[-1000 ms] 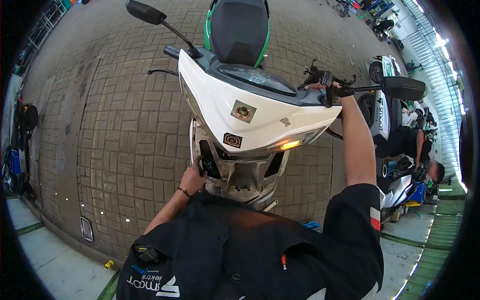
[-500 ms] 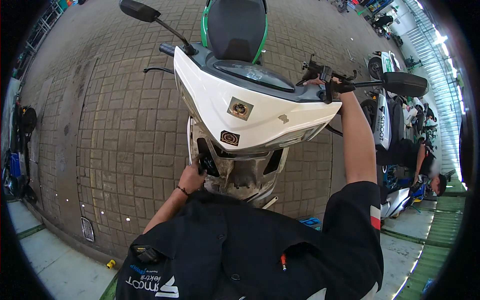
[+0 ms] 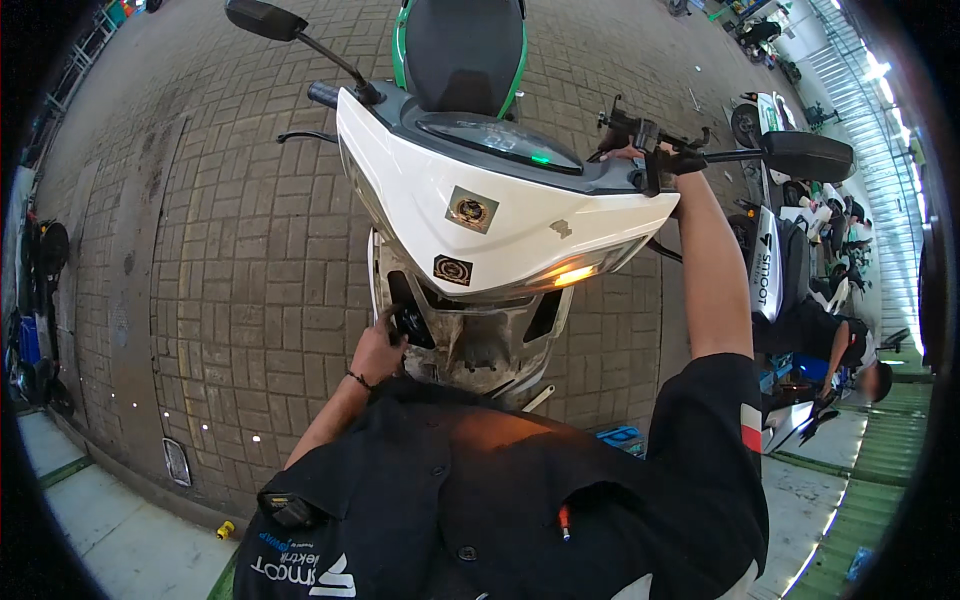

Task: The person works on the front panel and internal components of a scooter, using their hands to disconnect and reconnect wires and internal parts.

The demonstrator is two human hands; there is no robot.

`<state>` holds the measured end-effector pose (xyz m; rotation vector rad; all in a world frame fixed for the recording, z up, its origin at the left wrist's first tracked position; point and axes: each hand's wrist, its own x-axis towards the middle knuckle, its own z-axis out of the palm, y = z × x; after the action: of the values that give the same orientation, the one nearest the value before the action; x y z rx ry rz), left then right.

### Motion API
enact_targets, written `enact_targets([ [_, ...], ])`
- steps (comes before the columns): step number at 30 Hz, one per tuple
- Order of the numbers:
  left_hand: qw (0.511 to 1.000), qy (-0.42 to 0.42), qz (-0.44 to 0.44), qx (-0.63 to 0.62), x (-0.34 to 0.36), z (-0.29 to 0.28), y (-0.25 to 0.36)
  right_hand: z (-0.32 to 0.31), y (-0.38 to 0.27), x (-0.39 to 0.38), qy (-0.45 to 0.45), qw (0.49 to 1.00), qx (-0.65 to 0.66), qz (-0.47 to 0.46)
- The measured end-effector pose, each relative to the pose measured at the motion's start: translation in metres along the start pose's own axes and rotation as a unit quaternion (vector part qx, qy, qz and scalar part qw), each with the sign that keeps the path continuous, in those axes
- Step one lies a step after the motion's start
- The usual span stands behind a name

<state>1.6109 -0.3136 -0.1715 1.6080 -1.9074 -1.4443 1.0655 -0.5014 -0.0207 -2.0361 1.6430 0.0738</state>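
Left hand [image 3: 378,352] is pressed to a black part low on the scooter [image 3: 480,200] front, under the white nose panel; fingers curled on it, grip unclear. Scooter stands centre on brick paving [image 3: 230,260], long axis running away from the person, nose toward them, seat [image 3: 462,50] far end. Right hand [image 3: 650,155] clasps the handlebar grip by the mirror [image 3: 808,156].

White scooter [image 3: 480,200] seen from front, black seat [image 3: 462,50] edged in green, amber light lit under front panel. Right hand [image 3: 640,158] closed on handlebar grip [image 3: 672,160]. Left hand [image 3: 378,350] pressed against dark part in exposed front frame [image 3: 470,335]. Brick paving [image 3: 230,250] beneath. Another person crouched by second scooter [image 3: 775,270] at right.
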Motion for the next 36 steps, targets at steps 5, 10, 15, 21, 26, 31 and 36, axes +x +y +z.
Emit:
enact_targets([
  [5,1.000,0.009,0.015,-0.005,-0.001,-0.001,0.002,0.001,-0.001,0.003,-0.004,1.000,0.002,-0.001],
  [10,1.000,0.007,-0.002,-0.017,-0.003,-0.003,0.007,-0.002,-0.001,0.004,-0.008,1.000,0.001,-0.002],
  [15,1.000,0.017,0.014,-0.022,-0.004,-0.004,0.007,-0.002,-0.002,0.003,-0.009,1.000,0.003,-0.004],
  [21,1.000,0.012,-0.001,-0.019,-0.008,-0.011,0.019,-0.007,-0.001,0.001,-0.010,1.000,0.005,-0.003],
  [26,0.999,0.026,0.028,-0.010,-0.006,-0.007,0.006,-0.012,-0.005,0.000,-0.010,1.000,0.004,-0.005],
  [31,1.000,0.024,0.017,-0.005,-0.007,-0.009,0.013,-0.013,-0.005,-0.002,-0.010,1.000,0.002,-0.002],
  [36,1.000,0.024,0.010,-0.009,-0.009,-0.011,0.017,-0.016,-0.004,-0.001,-0.012,1.000,0.003,-0.004],
])
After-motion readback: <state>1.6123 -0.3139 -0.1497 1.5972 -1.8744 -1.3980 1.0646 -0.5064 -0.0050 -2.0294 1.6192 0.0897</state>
